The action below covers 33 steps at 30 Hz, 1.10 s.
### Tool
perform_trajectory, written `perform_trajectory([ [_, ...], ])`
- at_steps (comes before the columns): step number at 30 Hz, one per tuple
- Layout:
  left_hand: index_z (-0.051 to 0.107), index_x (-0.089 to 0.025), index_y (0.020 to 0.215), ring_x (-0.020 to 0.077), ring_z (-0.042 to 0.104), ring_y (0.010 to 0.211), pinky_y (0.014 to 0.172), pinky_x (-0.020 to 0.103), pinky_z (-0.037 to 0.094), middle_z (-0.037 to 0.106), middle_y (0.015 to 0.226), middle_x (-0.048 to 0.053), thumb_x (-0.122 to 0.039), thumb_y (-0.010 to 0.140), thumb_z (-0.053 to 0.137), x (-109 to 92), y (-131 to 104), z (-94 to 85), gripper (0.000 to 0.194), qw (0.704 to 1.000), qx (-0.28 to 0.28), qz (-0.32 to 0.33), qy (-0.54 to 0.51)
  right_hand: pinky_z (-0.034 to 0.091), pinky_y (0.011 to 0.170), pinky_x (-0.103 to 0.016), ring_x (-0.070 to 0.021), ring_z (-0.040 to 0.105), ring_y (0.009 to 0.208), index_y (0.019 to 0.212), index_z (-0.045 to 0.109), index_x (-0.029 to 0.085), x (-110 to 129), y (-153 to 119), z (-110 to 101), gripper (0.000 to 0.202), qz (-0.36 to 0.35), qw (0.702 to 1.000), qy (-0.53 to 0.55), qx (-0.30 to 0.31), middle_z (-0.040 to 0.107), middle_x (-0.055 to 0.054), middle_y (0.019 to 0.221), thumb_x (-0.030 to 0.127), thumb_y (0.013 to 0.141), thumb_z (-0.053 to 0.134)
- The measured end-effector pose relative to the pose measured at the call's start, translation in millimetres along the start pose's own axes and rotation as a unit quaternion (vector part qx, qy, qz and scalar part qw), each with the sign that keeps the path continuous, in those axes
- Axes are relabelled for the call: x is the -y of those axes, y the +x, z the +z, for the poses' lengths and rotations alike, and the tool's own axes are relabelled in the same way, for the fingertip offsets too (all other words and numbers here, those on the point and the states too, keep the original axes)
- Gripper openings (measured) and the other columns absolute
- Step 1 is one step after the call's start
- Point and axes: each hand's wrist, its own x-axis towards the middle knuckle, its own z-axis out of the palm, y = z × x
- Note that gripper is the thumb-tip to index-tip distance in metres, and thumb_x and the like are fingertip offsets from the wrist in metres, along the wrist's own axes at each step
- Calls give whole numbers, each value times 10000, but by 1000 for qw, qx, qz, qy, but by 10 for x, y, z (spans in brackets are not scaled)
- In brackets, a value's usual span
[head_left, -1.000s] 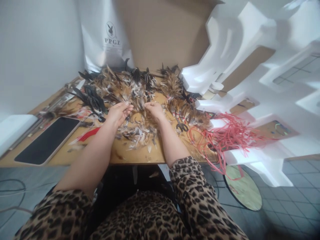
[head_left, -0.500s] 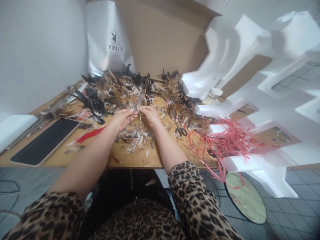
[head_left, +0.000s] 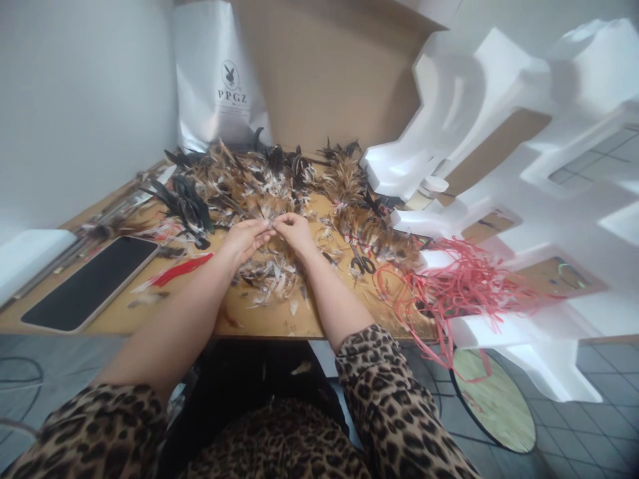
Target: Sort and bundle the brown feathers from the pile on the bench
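Observation:
Over the middle of the table, my left hand [head_left: 248,239] pinches a small brown feather [head_left: 268,214] at its lower end. My right hand [head_left: 295,233] is closed at the same spot, thumb and forefinger pressed together against the base of the feather. The fingertips of both hands meet, so the exact grip is partly hidden. Beneath them lies a loose pile of short pale and brown feathers [head_left: 272,279]. Behind the hands is a big heap of brown feathers [head_left: 229,176], and a bunch of black feathers [head_left: 187,203] lies to the left.
Black-handled scissors [head_left: 362,265] lie right of my right hand, below a row of brown feather bundles [head_left: 379,236]. Tangled red strips [head_left: 459,279] hang over white foam pieces [head_left: 529,326]. A phone [head_left: 92,283] and red strips [head_left: 182,269] are at left.
My right hand has shifted slightly left, bringing its fingertips against those of my left hand. The thin stem that hung below the right fingers no longer shows.

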Motion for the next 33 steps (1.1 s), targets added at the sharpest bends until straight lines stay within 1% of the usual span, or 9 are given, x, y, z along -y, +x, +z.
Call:
perform_trajectory([
  [4, 641, -69, 668, 62, 595, 503, 493, 110, 470, 640, 589, 67, -74, 706, 658, 1, 12, 0, 42, 1000, -10, 10, 11, 408, 614, -201, -62, 494, 570, 667, 611, 140, 45, -30, 5, 144, 12, 1000, 17, 8, 595, 29, 627, 255, 597, 661],
  [9, 627, -71, 619, 33, 548, 465, 479, 91, 447, 608, 556, 46, -30, 741, 585, -29, 25, -11, 136, 1000, -8, 15, -18, 314, 471, -171, -47, 439, 480, 723, 599, 151, 75, -38, -20, 258, 98, 983, 145, 58, 551, 50, 555, 338, 579, 703],
  [12, 627, -68, 614, 35, 541, 456, 461, 93, 438, 601, 550, 45, -20, 746, 568, -41, 22, -14, 153, 1000, -4, 7, -26, 273, 441, -164, -44, 436, 467, 728, 574, 157, 68, -29, -30, 324, 114, 975, 179, 65, 557, 48, 564, 383, 559, 734],
  [15, 634, -63, 621, 38, 548, 463, 468, 97, 441, 612, 564, 54, -19, 739, 574, -33, 10, -7, 139, 1000, 10, 7, -15, 263, 437, -170, -40, 401, 441, 650, 509, 165, 64, -34, -17, 353, 95, 980, 161, 64, 524, 57, 513, 420, 564, 738],
  [19, 648, -62, 644, 49, 567, 486, 487, 105, 454, 630, 584, 67, -39, 720, 613, -20, -14, 7, 86, 1000, 24, 13, 10, 255, 435, -181, -41, 363, 425, 594, 441, 179, 56, -40, 9, 351, 78, 989, 124, 35, 478, 71, 479, 406, 590, 709],
  [23, 662, -51, 681, 70, 596, 512, 514, 126, 481, 645, 602, 86, -61, 713, 639, -24, -22, 9, 40, 999, 37, 8, 15, 304, 483, -183, -48, 393, 477, 610, 456, 176, 57, -32, 15, 290, 41, 994, 103, 6, 455, 78, 510, 355, 592, 684],
  [26, 654, -49, 662, 86, 617, 541, 541, 139, 500, 652, 607, 99, -58, 692, 662, -19, -17, -1, 32, 999, 29, 0, 24, 338, 523, -188, -54, 410, 511, 616, 473, 171, 64, -32, 13, 260, 28, 997, 73, -10, 446, 78, 523, 335, 586, 673],
  [29, 641, -53, 626, 90, 617, 535, 554, 146, 508, 652, 600, 103, -53, 670, 679, -14, -19, -7, 58, 999, 19, -5, 48, 333, 512, -189, -57, 408, 506, 597, 473, 172, 74, -45, 9, 281, 38, 998, 58, 4, 445, 73, 514, 364, 583, 678],
  [33, 635, -57, 613, 82, 605, 505, 538, 145, 506, 650, 593, 98, -38, 674, 667, -32, -27, -2, 71, 998, 5, -6, 67, 304, 478, -186, -53, 390, 484, 577, 485, 169, 148, -74, -30, 350, 52, 996, 64, 37, 459, 63, 498, 452, 586, 690],
])
